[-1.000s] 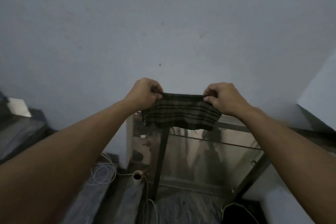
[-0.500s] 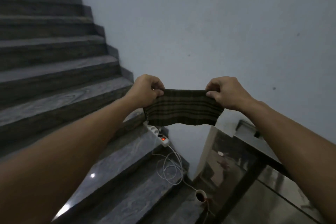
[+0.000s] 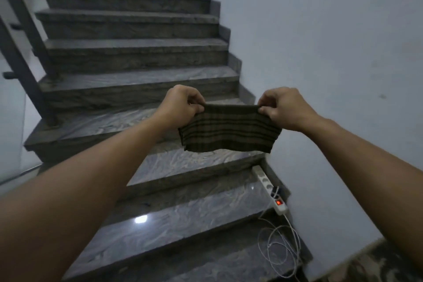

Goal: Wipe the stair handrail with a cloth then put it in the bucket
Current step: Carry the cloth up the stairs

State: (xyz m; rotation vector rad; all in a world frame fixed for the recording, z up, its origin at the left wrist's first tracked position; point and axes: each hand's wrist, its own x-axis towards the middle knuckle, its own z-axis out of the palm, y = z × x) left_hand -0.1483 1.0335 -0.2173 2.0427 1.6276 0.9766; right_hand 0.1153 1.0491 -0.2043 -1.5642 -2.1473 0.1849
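A dark olive striped cloth hangs stretched in the air between my two hands, over the lower steps. My left hand pinches its upper left corner and my right hand pinches its upper right corner. The dark stair handrail with its posts rises along the left edge of the view, well to the left of my hands. No bucket is in view.
Grey marble stairs climb straight ahead. A plain wall runs along the right. A white power strip with a lit red switch lies on a step by the wall, with a coiled white cable below it.
The view has swung left from the wall and glass railing to face up the stairs. Both hands keep holding the cloth stretched in front of me.
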